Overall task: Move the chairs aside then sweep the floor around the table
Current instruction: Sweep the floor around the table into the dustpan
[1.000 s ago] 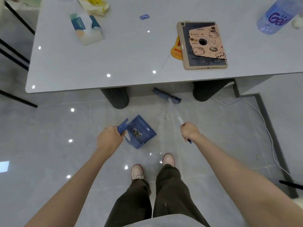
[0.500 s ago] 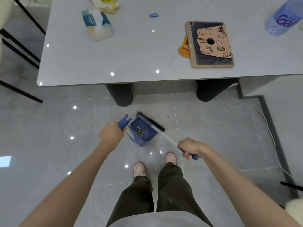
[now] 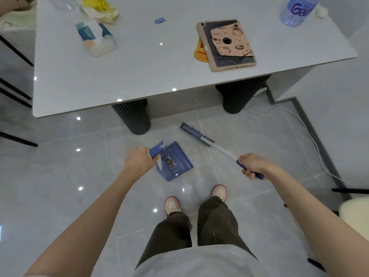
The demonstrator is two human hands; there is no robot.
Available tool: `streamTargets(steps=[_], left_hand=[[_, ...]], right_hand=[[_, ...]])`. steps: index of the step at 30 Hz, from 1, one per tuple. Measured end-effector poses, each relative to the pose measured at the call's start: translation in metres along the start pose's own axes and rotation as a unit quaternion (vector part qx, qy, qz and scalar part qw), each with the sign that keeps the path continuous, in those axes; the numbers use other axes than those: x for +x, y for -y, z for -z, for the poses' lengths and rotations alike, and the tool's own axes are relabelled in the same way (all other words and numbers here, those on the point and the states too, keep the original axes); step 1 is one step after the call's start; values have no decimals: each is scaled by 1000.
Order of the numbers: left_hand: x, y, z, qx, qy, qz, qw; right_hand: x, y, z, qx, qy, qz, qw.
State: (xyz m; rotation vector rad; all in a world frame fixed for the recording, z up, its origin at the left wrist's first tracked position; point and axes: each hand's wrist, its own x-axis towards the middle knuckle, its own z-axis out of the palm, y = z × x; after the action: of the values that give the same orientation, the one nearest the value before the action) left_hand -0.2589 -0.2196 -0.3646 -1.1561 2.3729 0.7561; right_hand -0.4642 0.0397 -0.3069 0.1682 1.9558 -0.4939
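A blue dustpan [image 3: 175,160] rests on the grey tiled floor [image 3: 60,176] in front of my feet, and my left hand [image 3: 138,159] grips its handle. My right hand [image 3: 252,165] is closed on the blue grip of a broom whose white shaft runs up and left to the blue brush head [image 3: 194,132]. The brush head lies on the floor to the upper right of the dustpan, between the two dark ribbed table legs [image 3: 133,116]. The pale table [image 3: 139,76] fills the top of the view.
On the table lie a tissue pack [image 3: 95,38], a tablet in a cartoon case [image 3: 227,44], a yellow wrapper [image 3: 99,9] and a water bottle [image 3: 297,9]. A white cable [image 3: 311,134] trails along the floor at right. Black chair legs [image 3: 16,96] stand at left; a cream chair seat [image 3: 355,212] sits at right.
The brush head, which lay at the dustpan half a second ago, has moved out to the upper right toward the table legs. My left hand and the dustpan have stayed put.
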Motion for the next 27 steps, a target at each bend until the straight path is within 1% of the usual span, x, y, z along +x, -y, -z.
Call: streamTargets(steps=[3, 6, 9, 12, 14, 18, 20, 22, 24, 26, 27], left_hand=[[-6, -5, -6, 19, 14, -26, 999], [-5, -9, -13, 29, 27, -43, 998], [-3, -20, -18, 46, 30, -52, 997], [-1, -32, -25, 51, 19, -48, 997], [0, -34, -27, 49, 18, -42, 998], [11, -55, -40, 71, 17, -77, 994], [14, -65, -47, 86, 26, -94, 992], [15, -75, -55, 88, 28, -120, 988], [18, -87, -58, 100, 25, -150, 983], [19, -99, -59, 112, 21, -165, 980], [18, -106, -59, 116, 15, -168, 979]], right_hand=[[14, -24, -5, -17, -47, 12, 999], [26, -50, -20, -38, -53, 3, 998], [36, -72, -33, -2, -73, -20, 997], [35, -86, -47, 4, -49, -39, 998], [28, -89, -59, -2, -15, -38, 999], [5, -96, -46, 31, 39, -41, 998], [-7, -101, -31, 73, 74, -57, 993], [-14, -109, -12, 150, 116, -74, 979], [-15, -120, 8, 232, 135, -96, 959], [-20, -126, 19, 307, 142, -130, 932], [-22, -128, 21, 331, 140, -133, 924]])
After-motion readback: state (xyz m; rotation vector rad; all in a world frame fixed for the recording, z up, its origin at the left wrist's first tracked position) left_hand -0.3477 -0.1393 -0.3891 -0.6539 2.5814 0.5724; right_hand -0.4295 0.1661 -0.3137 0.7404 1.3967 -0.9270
